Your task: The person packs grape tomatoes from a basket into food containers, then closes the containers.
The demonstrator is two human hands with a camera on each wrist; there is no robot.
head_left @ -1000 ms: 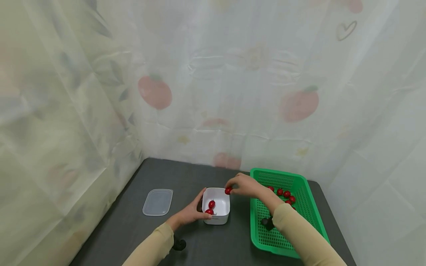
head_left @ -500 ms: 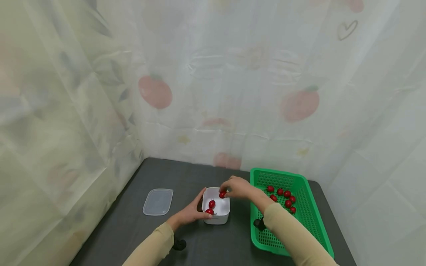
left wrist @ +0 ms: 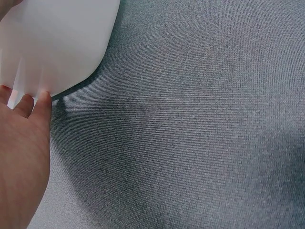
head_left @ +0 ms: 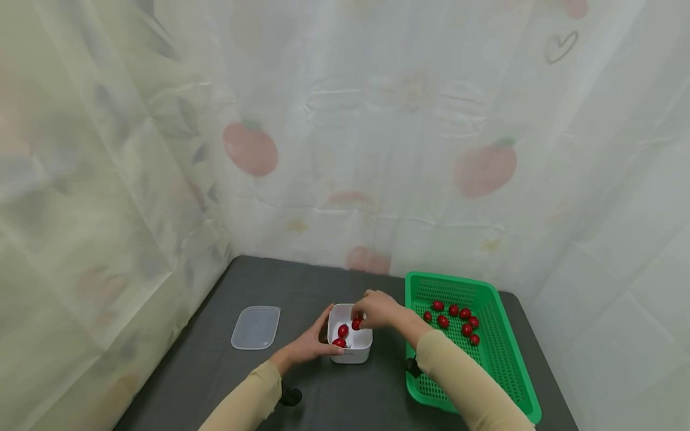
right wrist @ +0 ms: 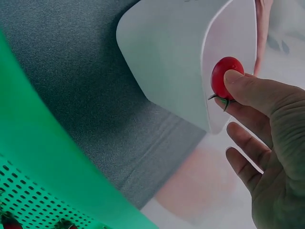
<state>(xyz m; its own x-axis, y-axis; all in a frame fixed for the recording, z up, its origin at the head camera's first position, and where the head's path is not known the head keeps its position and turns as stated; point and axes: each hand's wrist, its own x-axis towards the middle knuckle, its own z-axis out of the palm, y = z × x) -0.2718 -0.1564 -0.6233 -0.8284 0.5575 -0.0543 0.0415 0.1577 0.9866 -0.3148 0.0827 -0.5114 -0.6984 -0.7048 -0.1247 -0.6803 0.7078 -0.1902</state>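
Observation:
A small white square container point(head_left: 353, 357) sits on the dark table, with a few cherry tomatoes point(head_left: 342, 330) inside it. My left hand point(head_left: 307, 347) grips it from the left, thumb along the near wall and fingers round the far left side. In the left wrist view, fingertips point(left wrist: 44, 98) press against its white wall. Over the container's opening, my right hand point(head_left: 380, 309) pinches a cherry tomato point(right wrist: 224, 76) between thumb and forefinger. Green sepals show on that tomato, and the other fingers of the hand are loosely bent.
A green perforated basket point(head_left: 507, 335) holding several cherry tomatoes point(head_left: 465, 313) stands on the right, under my right forearm. A clear square lid point(head_left: 256, 327) lies flat to the left. Printed curtains point(head_left: 345, 149) hang behind the table point(head_left: 302, 287).
My right hand has moved left and down with the cherry tomato, from the container's right rim to over its opening. The left hand and the container have stayed put.

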